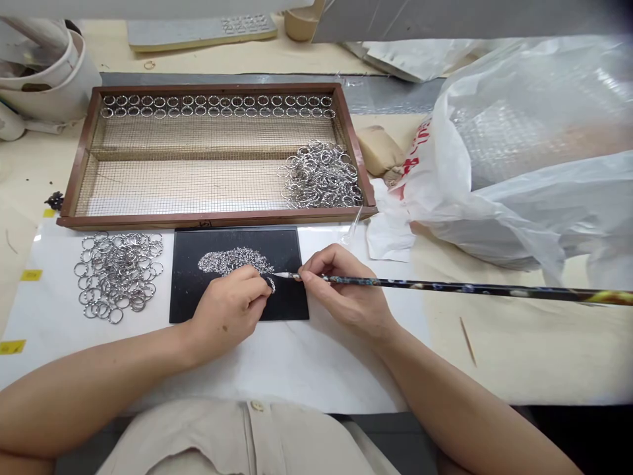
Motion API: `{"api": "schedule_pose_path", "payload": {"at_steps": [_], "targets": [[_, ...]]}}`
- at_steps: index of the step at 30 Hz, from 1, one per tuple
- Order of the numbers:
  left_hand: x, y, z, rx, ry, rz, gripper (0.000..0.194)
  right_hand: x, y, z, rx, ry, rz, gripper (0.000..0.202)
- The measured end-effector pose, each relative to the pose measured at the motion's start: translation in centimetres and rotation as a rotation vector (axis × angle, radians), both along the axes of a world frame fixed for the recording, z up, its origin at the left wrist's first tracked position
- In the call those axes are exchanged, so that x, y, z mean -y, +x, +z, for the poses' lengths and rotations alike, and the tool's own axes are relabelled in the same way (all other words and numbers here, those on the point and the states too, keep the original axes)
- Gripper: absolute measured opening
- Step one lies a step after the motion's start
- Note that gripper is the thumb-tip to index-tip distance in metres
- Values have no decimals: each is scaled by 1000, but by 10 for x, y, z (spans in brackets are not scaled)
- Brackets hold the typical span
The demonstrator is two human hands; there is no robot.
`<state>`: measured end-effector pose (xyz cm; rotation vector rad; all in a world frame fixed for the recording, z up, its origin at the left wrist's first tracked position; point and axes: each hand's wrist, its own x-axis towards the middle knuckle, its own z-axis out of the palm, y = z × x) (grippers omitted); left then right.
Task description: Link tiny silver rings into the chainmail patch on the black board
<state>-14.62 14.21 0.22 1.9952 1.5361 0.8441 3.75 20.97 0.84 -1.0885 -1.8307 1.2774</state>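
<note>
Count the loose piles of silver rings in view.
2: one pile in the right end of the wood-framed mesh tray, another pile on the white sheet, left of the black board. No others show.

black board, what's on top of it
On the black board lies a pile of tiny silvery pieces. The left hand, pinching a silvery item, and the tool in the right hand extend over it. What the left hand covers is hidden.

A pale beige cloth garment (301, 442) covers the torso, its front marked by a straight vertical placket seam (251, 435) and a small, round, yellowish-tan button (257, 406) near the top of the visible part. Both forearms, the left hand (230, 307) and the right hand (351, 290) are bare.
</note>
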Motion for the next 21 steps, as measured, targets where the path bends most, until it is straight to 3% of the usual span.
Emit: {"api": "schedule_pose_path", "payload": {"at_steps": [12,21], "targets": [[0,0,0,9,2,0,19,0,-2,-1,31,33,6,16],[0,0,-1,-11,8,3,21,-2,10,-3,-218,-220,14,17]]}}
